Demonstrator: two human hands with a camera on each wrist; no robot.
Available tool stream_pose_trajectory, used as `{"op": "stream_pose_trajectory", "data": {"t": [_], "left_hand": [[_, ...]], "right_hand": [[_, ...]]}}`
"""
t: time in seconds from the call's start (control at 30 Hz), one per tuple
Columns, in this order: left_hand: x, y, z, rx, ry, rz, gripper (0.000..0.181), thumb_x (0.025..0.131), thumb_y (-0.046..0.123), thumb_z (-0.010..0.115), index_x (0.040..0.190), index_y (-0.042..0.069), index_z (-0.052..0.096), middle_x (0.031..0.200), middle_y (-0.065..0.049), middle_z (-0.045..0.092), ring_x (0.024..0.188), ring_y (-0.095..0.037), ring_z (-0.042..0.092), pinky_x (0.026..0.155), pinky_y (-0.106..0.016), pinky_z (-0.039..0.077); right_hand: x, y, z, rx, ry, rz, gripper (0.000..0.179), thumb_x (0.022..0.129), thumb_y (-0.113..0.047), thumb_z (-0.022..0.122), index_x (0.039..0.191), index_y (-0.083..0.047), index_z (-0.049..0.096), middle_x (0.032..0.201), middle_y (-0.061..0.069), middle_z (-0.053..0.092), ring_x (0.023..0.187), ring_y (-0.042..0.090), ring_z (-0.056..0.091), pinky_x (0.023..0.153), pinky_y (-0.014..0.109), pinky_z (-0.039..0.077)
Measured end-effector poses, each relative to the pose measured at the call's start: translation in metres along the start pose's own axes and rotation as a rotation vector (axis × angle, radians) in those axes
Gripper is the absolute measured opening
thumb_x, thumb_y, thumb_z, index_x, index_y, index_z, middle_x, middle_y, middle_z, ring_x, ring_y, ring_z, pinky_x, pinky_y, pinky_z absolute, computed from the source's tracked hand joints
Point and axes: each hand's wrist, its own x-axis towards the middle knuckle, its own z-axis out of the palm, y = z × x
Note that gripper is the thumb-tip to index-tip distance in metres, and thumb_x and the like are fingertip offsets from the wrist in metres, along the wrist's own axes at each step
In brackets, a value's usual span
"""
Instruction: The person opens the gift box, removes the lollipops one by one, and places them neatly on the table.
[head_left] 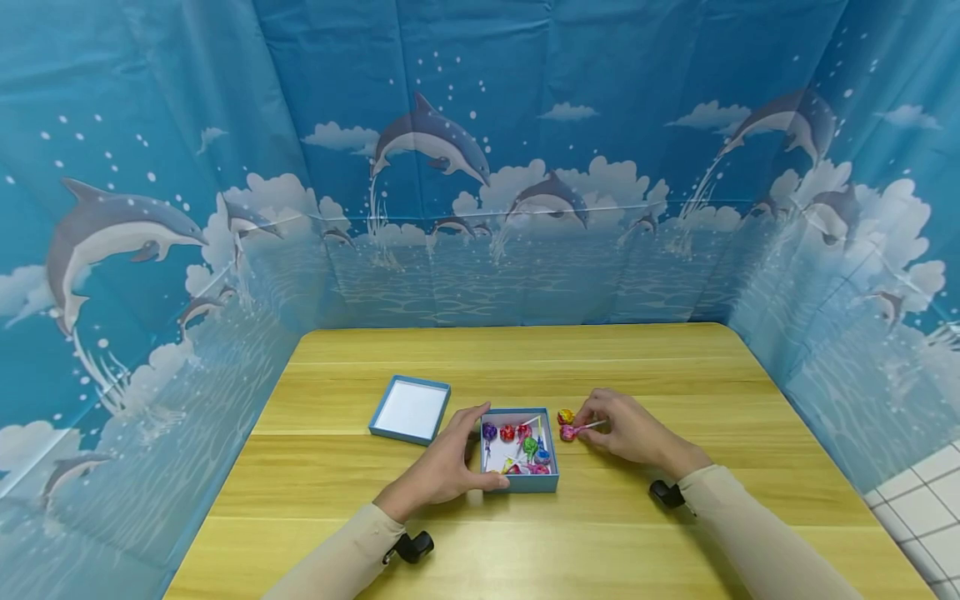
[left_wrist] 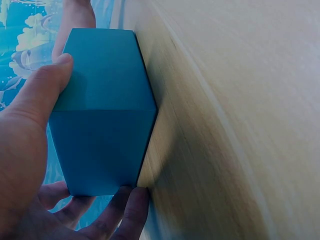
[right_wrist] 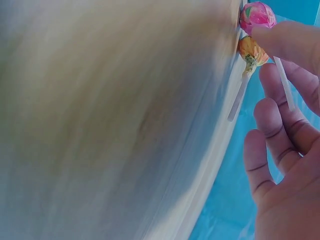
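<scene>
My left hand (head_left: 447,463) grips the left side of a blue open-topped box (head_left: 534,483), its thumb at the near corner and its fingers towards the far one. Inside lie several wrapped lollipops, among them a purple one (head_left: 490,431), a green one (head_left: 530,446) and a blue one (head_left: 542,457). Just right of the box, my right hand (head_left: 626,427) pinches a pink lollipop (head_left: 568,432) by thumb and fingertips, its white stick pointing right. Close beside it is a yellow-orange lollipop (right_wrist: 253,50) on the table, apparently not held.
To the left of the box lies its blue-rimmed lid (head_left: 409,408), white inside facing up. The wooden table (head_left: 495,550) ends at a dolphin-printed curtain (head_left: 480,283) at the back and sides.
</scene>
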Motion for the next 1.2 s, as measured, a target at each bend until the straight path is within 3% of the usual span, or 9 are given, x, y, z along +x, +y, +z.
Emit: {"op": "stream_pose_trajectory", "data": {"t": [0.67,1.2], "left_hand": [[-0.001,0.002,-0.002,0.001,-0.003,0.008,0.125,0.093,0.055,0.099,0.187,0.018,0.026,0.188,-0.013,0.037,0.170,-0.041,0.047,0.140,-0.065,0.041],[-0.001,0.000,-0.001,-0.001,-0.001,0.014,0.125,0.093,0.057,0.099,0.187,0.018,0.026,0.188,-0.014,0.037,0.170,-0.042,0.047,0.139,-0.066,0.041]], "right_hand": [[-0.001,-0.005,-0.008,-0.050,0.008,0.012,0.017,0.103,-0.017,0.091,0.116,-0.025,0.083,0.116,-0.009,0.078,0.099,0.011,0.068,0.087,0.033,0.062],[0.015,-0.044,-0.019,-0.052,0.029,-0.067,0.019,0.103,-0.014,0.091,0.121,-0.018,0.086,0.123,-0.006,0.079,0.114,0.025,0.076,0.099,0.053,0.068]]}}
